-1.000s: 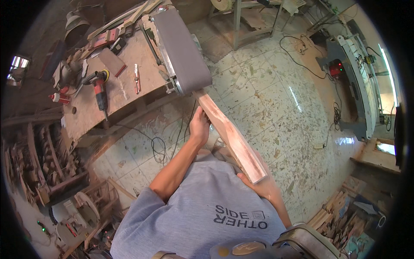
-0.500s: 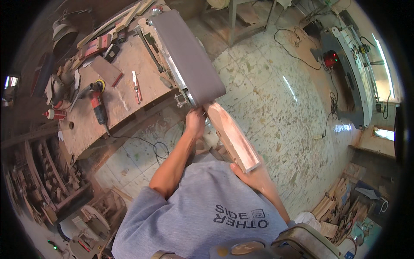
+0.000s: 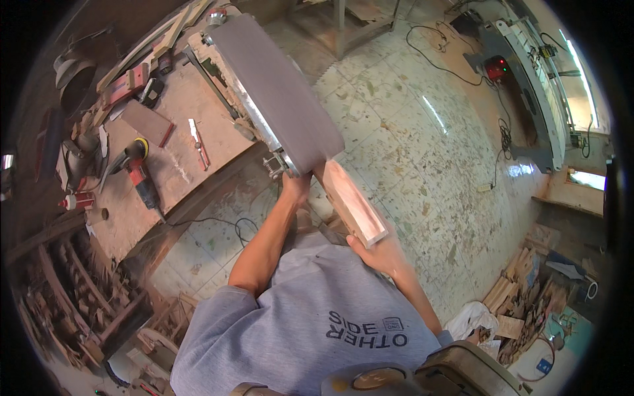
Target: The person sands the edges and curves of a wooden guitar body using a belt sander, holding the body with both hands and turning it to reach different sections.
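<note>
A long, angular block of wood, pale reddish on top, slants from my body up to the rounded near end of a belt sander. Its far end passes under the wide grey-brown belt and is hidden there. My right hand grips the block's near end, thumb along the left side; the other fingers are mostly out of sight and smeared. Just left of the block's far end, my left hand reaches beneath the sander's end. The belt and the block hide its fingers, so its hold cannot be made out.
A wooden workbench at the left carries a red-and-black power tool, a flat brown board and a small red-handled tool. Wood scraps are piled at lower right. A cable trails over the speckled floor.
The block has slid farther under the sander's end, so less of it shows. My right hand has moved with it toward the belt, and the left hand also sits deeper beneath. The whole view has shifted slightly.
</note>
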`<state>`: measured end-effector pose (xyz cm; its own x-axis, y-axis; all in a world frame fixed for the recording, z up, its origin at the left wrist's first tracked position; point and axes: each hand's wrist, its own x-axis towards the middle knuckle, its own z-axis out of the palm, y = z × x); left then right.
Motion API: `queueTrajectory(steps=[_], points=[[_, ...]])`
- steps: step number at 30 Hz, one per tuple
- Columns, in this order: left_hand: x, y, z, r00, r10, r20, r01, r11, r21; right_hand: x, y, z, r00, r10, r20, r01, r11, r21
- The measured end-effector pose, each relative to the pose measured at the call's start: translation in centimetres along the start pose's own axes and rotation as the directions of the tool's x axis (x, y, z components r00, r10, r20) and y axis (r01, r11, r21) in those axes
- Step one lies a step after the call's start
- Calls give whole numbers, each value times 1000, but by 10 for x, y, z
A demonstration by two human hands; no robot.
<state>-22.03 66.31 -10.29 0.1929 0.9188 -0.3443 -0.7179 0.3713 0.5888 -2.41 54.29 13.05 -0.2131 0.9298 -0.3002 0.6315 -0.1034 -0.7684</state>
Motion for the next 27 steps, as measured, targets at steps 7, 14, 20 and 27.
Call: queueTrajectory(steps=[7,14,20,27], points=[[8,-15,-13,995,-86,-42,85,996,-20,17,14,7,998,56,27,-55,998,-16],[20,-45,-37,978,-200,-66,203,978,40,35,25,13,992,109,66,-110,994,4],[26,-75,-57,941,-313,-128,319,947,35,57,7,7,958,243,155,-233,969,-85],[25,-99,-70,865,-469,-178,483,874,44,82,5,16,949,269,167,-239,955,-177]])
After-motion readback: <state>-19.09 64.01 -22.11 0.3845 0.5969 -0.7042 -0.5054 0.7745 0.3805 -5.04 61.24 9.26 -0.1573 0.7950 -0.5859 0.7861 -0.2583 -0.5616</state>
